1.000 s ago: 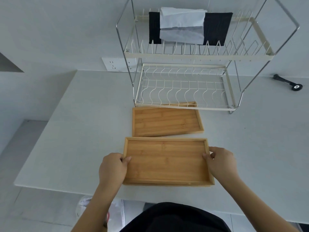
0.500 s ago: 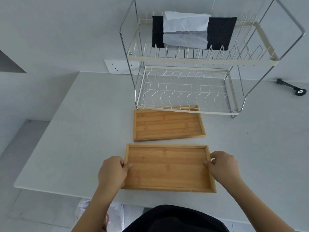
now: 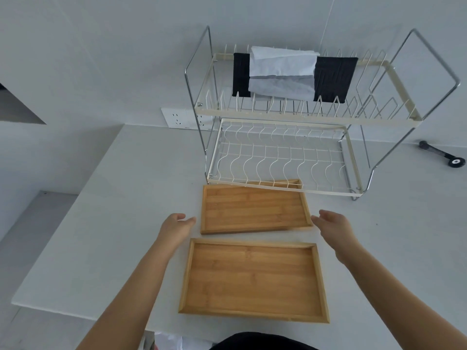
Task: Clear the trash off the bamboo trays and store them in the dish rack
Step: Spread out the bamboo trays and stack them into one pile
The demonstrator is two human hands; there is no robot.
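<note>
Two empty bamboo trays lie flat on the white counter. The near tray (image 3: 254, 279) rests at the counter's front edge. The far tray (image 3: 255, 209) lies just in front of the two-tier wire dish rack (image 3: 278, 157), its back edge tucked under the rack's lower tier. My left hand (image 3: 177, 224) hovers open just left of the far tray, fingers spread, not touching it. My right hand (image 3: 333, 223) is open at that tray's right end, fingertips close to the rim. No trash shows on either tray.
Black and white cloths (image 3: 283, 74) hang on the rack's upper tier. A black tool (image 3: 442, 154) lies at the back right of the counter. A wall socket (image 3: 177, 117) sits left of the rack. A white bag (image 3: 166, 342) shows below the counter edge.
Both hands have let go of the near tray and moved forward to either side of the far tray. The near tray now lies on the counter.
</note>
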